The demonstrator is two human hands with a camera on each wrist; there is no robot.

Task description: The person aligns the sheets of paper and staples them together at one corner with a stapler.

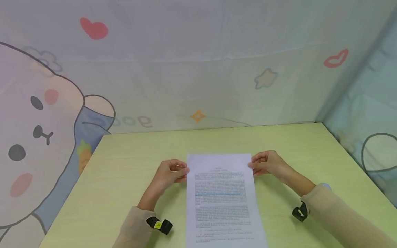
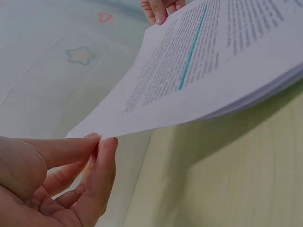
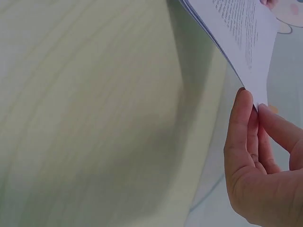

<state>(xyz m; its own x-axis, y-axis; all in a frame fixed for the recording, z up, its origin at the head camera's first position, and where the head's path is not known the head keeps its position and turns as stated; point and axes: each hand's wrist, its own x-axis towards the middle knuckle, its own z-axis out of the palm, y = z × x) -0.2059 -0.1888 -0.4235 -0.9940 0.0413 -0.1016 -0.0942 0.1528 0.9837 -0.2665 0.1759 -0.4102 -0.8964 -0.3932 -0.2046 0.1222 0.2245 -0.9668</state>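
Observation:
A small stack of printed paper sheets [image 1: 221, 203] is held up above the table, its text side facing up. One line on the top sheet carries a blue highlight [image 2: 191, 52]. My left hand [image 1: 170, 174] pinches the stack near its far left corner between thumb and fingers. At the far right corner, my right hand [image 1: 268, 163] pinches it the same way. In the left wrist view the left hand [image 2: 61, 179] grips the edge, and several layered sheets show along the side. The right wrist view has the right hand's [image 3: 260, 156] thumb and fingertips on the corner.
Beneath the sheets lies a pale yellow-green table [image 1: 139, 148], with the papers' shadow on it. A cloth backdrop [image 1: 186, 69] printed with a bear, hearts and stars hangs behind and along the sides. Black straps with small devices [image 1: 159, 225] sit on both wrists.

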